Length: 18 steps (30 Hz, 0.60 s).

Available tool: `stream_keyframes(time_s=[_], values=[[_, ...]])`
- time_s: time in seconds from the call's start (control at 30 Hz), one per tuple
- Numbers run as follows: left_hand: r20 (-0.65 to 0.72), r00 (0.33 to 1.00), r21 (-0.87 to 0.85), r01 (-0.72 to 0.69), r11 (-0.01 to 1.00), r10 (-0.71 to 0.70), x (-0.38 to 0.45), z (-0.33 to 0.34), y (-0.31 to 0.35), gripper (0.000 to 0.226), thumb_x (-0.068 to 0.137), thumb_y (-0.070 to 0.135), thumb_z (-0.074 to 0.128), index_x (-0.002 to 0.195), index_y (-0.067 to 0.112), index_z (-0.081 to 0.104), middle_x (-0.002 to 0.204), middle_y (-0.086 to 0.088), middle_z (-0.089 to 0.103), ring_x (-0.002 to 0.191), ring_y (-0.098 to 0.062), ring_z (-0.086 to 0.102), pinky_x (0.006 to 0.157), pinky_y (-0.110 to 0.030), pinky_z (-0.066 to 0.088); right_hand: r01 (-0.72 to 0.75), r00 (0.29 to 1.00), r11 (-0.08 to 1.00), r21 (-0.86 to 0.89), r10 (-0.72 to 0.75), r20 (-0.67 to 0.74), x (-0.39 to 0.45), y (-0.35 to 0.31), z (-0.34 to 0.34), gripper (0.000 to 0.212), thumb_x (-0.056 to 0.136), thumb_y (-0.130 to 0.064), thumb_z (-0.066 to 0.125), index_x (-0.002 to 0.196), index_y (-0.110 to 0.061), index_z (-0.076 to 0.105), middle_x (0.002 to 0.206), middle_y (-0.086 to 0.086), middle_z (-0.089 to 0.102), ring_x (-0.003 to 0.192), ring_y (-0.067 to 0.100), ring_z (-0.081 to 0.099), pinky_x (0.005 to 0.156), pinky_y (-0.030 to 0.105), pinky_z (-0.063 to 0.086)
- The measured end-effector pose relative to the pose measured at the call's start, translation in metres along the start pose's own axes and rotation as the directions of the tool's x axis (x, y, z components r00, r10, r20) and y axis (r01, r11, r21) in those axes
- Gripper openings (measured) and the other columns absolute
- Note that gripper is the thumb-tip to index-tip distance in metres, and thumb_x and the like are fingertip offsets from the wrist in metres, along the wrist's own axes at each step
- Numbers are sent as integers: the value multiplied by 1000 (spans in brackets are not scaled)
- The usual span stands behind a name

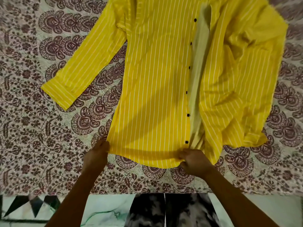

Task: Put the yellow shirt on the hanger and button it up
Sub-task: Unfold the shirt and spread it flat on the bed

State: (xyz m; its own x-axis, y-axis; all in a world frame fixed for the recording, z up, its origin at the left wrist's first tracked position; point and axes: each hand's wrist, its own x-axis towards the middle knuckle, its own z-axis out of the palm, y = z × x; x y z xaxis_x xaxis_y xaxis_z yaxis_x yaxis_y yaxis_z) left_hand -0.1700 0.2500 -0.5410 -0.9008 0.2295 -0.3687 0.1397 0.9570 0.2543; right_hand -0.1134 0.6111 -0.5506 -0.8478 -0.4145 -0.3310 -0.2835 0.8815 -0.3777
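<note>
We grip the shirt [155, 79] by its hem on the bedspread [49, 128], left hand [96, 154] at the side corner, right hand [193, 159] below the buttons; it stretches lengthwise away from us, unbuttoned, no hanger visible.

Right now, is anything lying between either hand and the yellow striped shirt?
Nothing visible. The left hand and the right hand both already grip the hem of the yellow striped shirt, which lies unbuttoned on the patterned bedspread. No hanger is in view.
</note>
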Motion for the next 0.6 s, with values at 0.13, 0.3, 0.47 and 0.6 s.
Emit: stream_keyframes(time_s=[0.13,0.3,0.47,0.6], values=[[21,1000,180,-7,984,4,-3,-3,2,41,67,-3,71,96,15,49,87,-12,62,36,-25,53,33,-30,47,30,999,1000,0,-30,-18,-2,-6,10,26,65,-35,40,81,-21,55,69,-2,63,49,16,60,36,21,39],[116,922,260,-388,884,370,15,-7,7,65,50,12,85,105,17,51,84,-9,62,54,-18,60,37,-26,51,32,997,998,-51,-35,-65,-19,-7,13,51,56,-27,79,99,-22,53,99,10,64,73,23,67,44,28,51],[-30,941,233,-322,918,338,19,-16,0,23,79,18,61,97,13,48,71,-6,64,36,-17,54,30,-21,41,42,989,993,-113,-57,-136,-25,-17,18,67,56,2,69,114,-25,50,112,13,54,68,27,67,37,28,46],[-169,983,220,-39,975,78,3,-27,-24,21,75,2,68,84,3,49,62,-13,56,30,-22,49,31,-25,39,51,994,991,-123,-63,-91,-36,-11,24,64,52,-2,80,107,-23,55,90,9,59,58,23,61,34,28,45]])
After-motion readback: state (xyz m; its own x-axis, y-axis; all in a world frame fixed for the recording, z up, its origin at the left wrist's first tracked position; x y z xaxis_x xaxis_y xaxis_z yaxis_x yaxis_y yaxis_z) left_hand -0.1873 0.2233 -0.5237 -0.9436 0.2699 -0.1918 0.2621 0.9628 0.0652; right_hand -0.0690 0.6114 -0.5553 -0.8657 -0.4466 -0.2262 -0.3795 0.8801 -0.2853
